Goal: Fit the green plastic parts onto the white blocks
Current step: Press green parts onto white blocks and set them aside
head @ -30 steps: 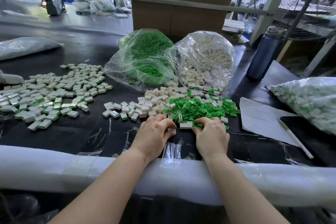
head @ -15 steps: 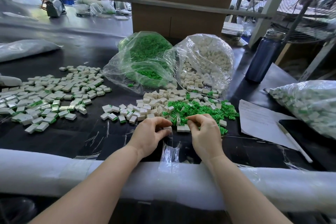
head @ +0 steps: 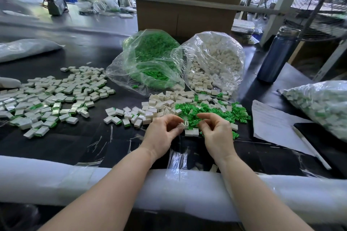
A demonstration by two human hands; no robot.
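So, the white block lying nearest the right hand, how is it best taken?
Pinch the white block across its two long sides, from above with the right hand. It lies flat on the black table, and its near side is free of other parts.

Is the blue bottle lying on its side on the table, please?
No, the blue bottle stands upright at the far right of the table.

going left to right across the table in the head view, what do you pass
spread of finished white blocks → left hand → right hand → sheet of paper → bag of finished blocks
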